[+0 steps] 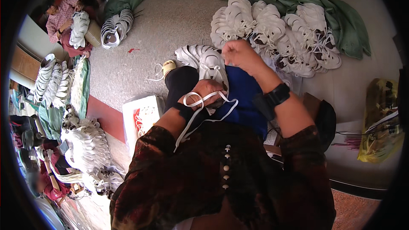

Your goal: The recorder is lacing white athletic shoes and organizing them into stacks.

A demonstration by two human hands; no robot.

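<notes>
A white shoe upper (211,64) lies over my lap, the front one of a nested row of white uppers that stretches away to the left. My left hand (206,91) is closed on the near end of this upper. A white shoelace (230,110) loops out by that hand and trails down over my left wrist. Raised to the right of the upper, my right hand (241,56) has its fingers curled shut. Whatever it may pinch is hidden or too fine to make out.
White uppers (272,30) and green cloth (315,4) lie piled ahead right. A white box (142,113) stands left of my lap, a yellow sandal (168,67) beyond it. Another person (64,21) handles uppers far left. More uppers (89,145) fill the left side.
</notes>
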